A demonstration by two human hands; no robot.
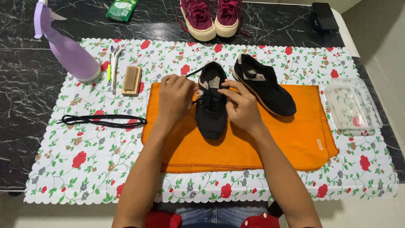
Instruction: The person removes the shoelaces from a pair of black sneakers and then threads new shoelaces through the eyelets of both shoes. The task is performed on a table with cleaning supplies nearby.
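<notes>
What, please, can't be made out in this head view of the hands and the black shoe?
- Left hand fingertips: curled under, so the grip on the lace is hidden.
- Black shoe: its eyelets are covered by the right hand.
- Maroon shoes: heels cut off by the top edge.
- Green packet: cut off at the top.

Both forearms reach forward, converging; left hand (175,97) and right hand (240,105) are curled, fingers pinched, knuckles up.
</notes>
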